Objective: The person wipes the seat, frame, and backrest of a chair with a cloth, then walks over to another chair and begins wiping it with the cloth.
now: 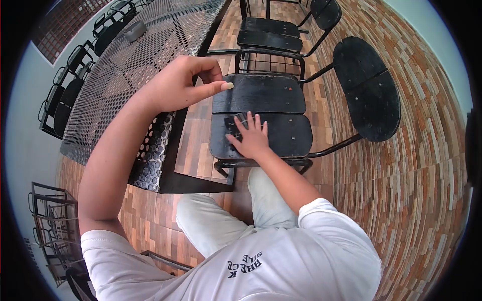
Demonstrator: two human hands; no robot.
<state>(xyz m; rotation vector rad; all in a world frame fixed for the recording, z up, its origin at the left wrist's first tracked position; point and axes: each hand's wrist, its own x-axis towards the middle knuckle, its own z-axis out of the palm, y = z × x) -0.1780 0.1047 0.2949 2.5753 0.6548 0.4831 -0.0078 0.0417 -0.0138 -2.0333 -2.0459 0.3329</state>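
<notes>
Touching a seat [288, 131] is the right hand [252, 140]; grey container [134, 31], contents unclear.

Chair [273, 95] right of table [165, 50]

Strip-patterned floor [150, 220], pale wall [24, 115]
</notes>
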